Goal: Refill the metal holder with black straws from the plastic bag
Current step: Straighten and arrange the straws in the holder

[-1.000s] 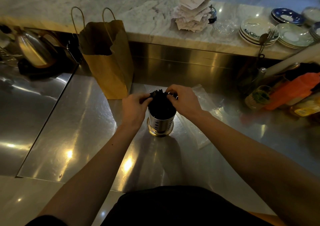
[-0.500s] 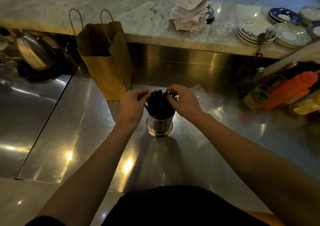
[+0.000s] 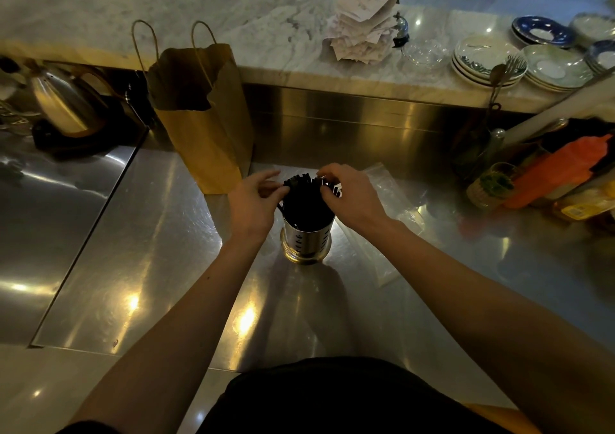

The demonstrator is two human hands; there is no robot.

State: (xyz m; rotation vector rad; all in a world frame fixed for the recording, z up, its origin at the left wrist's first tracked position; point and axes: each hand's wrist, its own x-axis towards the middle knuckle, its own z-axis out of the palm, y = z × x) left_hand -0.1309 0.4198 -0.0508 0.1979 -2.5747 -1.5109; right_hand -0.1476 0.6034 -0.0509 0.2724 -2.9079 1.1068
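A perforated metal holder (image 3: 307,240) stands upright on the steel counter, packed with black straws (image 3: 304,197) that stick out above its rim. My left hand (image 3: 254,202) is at the left side of the straw tops, its fingers spread and touching them. My right hand (image 3: 352,195) is at the right side, thumb and fingers pinched on the tips of a few straws. The clear plastic bag (image 3: 387,220) lies flat on the counter to the right of the holder, partly under my right forearm.
A brown paper bag (image 3: 203,114) stands behind-left of the holder. A metal kettle (image 3: 63,100) sits far left. Bottles, an orange container (image 3: 562,170) and a jar crowd the right. The marble ledge behind carries receipts (image 3: 362,24) and stacked plates (image 3: 489,59).
My left hand's fingers have spread apart at the straw tops. My right hand stays pinched on the straws. The holder has not moved.
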